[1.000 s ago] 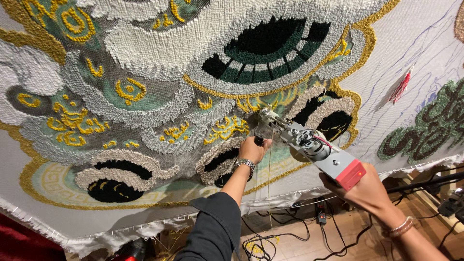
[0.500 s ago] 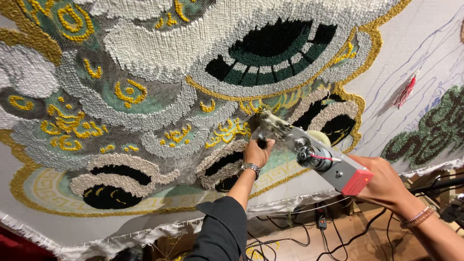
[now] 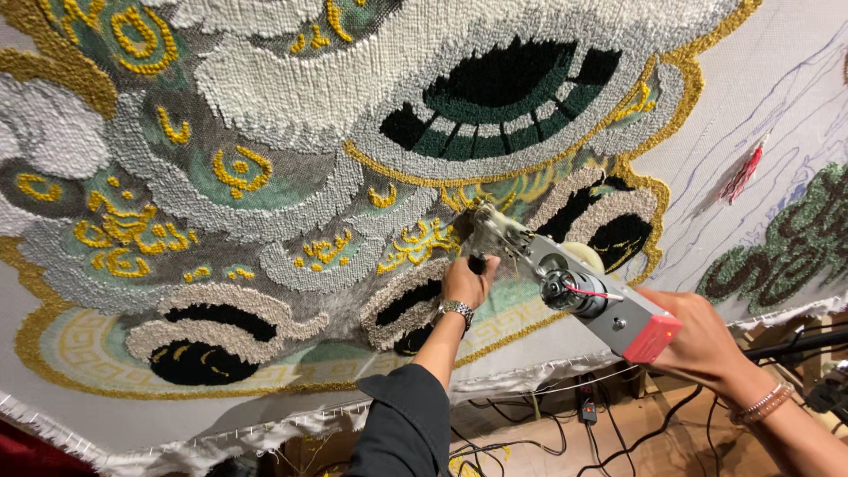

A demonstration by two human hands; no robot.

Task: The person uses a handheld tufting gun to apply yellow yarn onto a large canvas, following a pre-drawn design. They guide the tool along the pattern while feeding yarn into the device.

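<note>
Tufting gun [image 3: 574, 291] held against rug [image 3: 265, 177] below the black-green eye shape, left hand [image 3: 466, 283] clenched on front grip, right hand [image 3: 707, 340] grasping the pink rear end, cables [image 3: 609, 433] on floor below rug

Grey metal tufting gun with the salmon-red rear block [image 3: 574, 296] has shifted left and slightly down across the tufted cloth with green, gold and cream pile [image 3: 265, 177]; its nose now sits further from the gold-edged black oval, at the gold scrollwork. Left hand [image 3: 466, 281] moved with it, grip unchanged on the front handle. Right hand [image 3: 707, 340] came up and inward behind the red block.
</note>
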